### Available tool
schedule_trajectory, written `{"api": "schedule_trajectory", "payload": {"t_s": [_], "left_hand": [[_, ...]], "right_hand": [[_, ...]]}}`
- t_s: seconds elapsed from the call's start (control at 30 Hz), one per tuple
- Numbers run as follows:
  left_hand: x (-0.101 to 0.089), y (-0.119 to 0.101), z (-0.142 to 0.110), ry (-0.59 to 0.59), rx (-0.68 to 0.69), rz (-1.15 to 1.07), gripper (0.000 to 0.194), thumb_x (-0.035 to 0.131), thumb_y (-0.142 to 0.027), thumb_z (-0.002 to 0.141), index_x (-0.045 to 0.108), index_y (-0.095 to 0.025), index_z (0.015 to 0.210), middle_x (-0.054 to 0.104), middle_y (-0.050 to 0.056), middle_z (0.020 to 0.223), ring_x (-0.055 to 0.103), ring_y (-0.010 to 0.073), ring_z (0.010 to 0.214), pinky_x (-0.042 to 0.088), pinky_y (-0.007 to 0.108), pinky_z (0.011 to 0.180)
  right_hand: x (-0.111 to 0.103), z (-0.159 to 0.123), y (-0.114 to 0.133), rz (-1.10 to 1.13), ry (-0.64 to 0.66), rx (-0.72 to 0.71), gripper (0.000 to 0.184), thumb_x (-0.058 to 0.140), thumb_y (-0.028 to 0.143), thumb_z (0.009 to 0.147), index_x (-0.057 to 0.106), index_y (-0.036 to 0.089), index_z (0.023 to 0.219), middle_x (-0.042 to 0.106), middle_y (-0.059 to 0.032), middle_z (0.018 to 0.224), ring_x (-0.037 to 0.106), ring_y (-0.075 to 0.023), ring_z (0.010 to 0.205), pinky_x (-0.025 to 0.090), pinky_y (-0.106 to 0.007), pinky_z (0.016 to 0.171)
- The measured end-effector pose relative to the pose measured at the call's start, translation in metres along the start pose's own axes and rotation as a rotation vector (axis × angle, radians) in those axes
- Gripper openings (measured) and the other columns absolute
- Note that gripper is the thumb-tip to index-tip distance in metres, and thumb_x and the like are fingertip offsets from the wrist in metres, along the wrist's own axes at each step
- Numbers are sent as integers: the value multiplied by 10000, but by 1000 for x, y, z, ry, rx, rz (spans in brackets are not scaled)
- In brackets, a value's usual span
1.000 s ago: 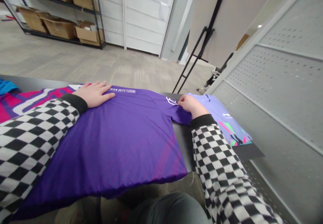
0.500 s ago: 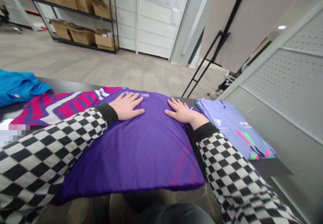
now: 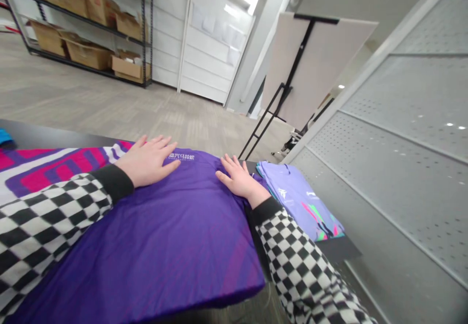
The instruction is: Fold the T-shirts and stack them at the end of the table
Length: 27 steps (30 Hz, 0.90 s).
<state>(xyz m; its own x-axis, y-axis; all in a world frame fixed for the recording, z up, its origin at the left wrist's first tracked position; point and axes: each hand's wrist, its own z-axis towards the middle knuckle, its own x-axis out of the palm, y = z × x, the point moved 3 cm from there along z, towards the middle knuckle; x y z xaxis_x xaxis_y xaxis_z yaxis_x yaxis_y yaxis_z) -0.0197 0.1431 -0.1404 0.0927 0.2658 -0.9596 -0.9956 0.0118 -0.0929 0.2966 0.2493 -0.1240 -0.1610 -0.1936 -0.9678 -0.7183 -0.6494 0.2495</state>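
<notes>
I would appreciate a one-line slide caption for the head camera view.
Left hand and right hand lie flat on a purple T-shirt, a lilac shirt beside it.

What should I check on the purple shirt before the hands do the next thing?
1. Left hand flat on the purple T-shirt: ok.
2. Right hand flat on the purple T-shirt: ok.
3. White lettering facing up: ok.
4. Left checked sleeve off the purple T-shirt: not ok, it lies across the shirt.
5. Purple T-shirt apart from the folded lilac T-shirt: cannot tell, they look very close by the right hand.
6. Purple T-shirt apart from the pink-striped cloth: cannot tell, the left checked sleeve hides where they meet.
</notes>
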Motion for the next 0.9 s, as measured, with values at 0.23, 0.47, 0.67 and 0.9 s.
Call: {"api": "schedule_trajectory", "payload": {"t_s": [0.23,0.47,0.67,0.9], "left_hand": [[17,11,-9,242,-91,-37,1007,368,-836,1057,353,-207,1843,257,165,1907,179,410,1789,120,659,1413],[13,3,-23,237,-71,-34,1052,333,-887,1052,348,-195,1843,229,184,1910,174,398,1792,116,651,1416],[-16,-3,1,376,-89,21,1095,537,-926,925,499,-235,1773,420,214,1837,406,475,1686,321,635,1352],[-4,-62,49,271,24,-131,881,337,-747,1092,484,-206,1772,429,175,1842,392,373,1714,277,578,1389]], "right_hand": [[9,-2,-1,-80,212,91,1040,330,886,1078,135,259,1885,30,-73,1943,1,-380,1805,21,-669,1431],[6,-8,3,-102,255,121,1060,381,869,1061,132,251,1885,27,-98,1940,3,-411,1799,66,-699,1424],[6,-13,4,-92,253,127,1108,424,912,1030,152,261,1884,50,-118,1938,37,-429,1795,92,-712,1419],[5,-13,3,-108,252,140,1152,426,916,1028,120,207,1884,17,-145,1935,35,-438,1794,97,-706,1418]]}}
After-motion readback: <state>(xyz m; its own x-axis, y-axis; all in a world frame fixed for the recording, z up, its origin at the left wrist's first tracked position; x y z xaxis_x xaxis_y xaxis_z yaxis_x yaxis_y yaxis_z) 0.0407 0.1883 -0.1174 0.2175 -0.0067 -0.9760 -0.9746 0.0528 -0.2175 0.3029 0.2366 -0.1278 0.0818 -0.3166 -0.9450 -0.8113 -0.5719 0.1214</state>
